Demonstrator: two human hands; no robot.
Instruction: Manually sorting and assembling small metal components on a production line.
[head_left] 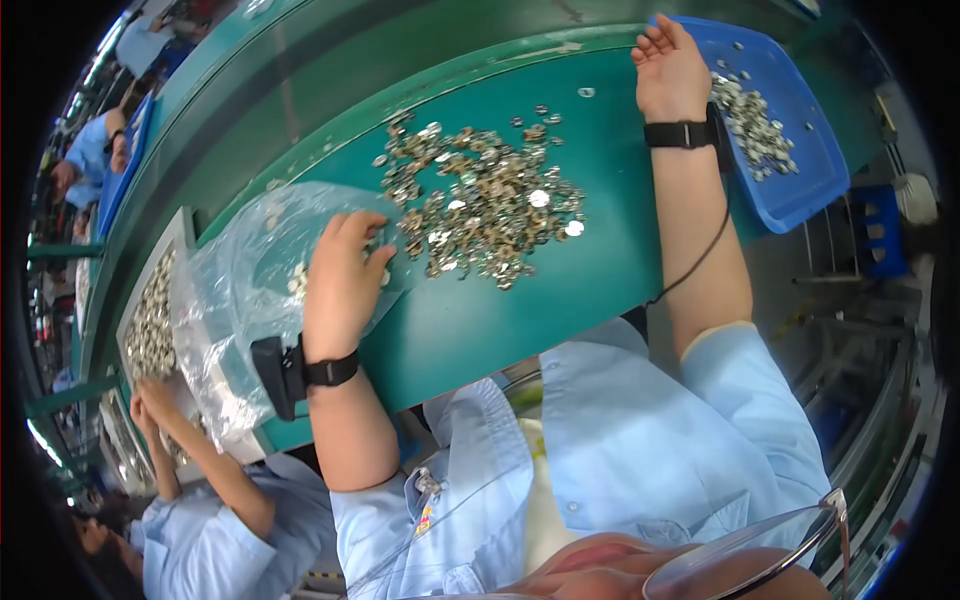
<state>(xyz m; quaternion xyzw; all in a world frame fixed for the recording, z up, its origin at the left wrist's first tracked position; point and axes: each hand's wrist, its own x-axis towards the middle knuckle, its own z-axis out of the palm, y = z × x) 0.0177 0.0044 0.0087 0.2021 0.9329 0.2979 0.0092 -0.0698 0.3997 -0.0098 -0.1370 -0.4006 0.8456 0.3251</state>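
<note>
A heap of small round metal pieces (490, 200), silvery and brownish, lies spread on the green tabletop (440, 345). At the heap's left edge, my left hand (345, 270) is over a clear plastic bag (235, 290). Its fingers are bent, with a gap to the thumb and nothing visible between them. A few small pale pieces (298, 280) show through or on the bag beside this hand. My right hand (675, 80) is raised at the left rim of a blue tray (790, 195), fingers loosely curled and apart, palm showing, with nothing visible in it. Similar small pieces (755, 125) lie in the tray.
A single piece (586, 92) lies apart on the tabletop. To the left, a co-worker's hands (152, 405) are at a pale tray (185, 235) filled with small pieces. A thin cable (690, 275) hangs from my right wrist strap. A blue chair (880, 230) stands at the right.
</note>
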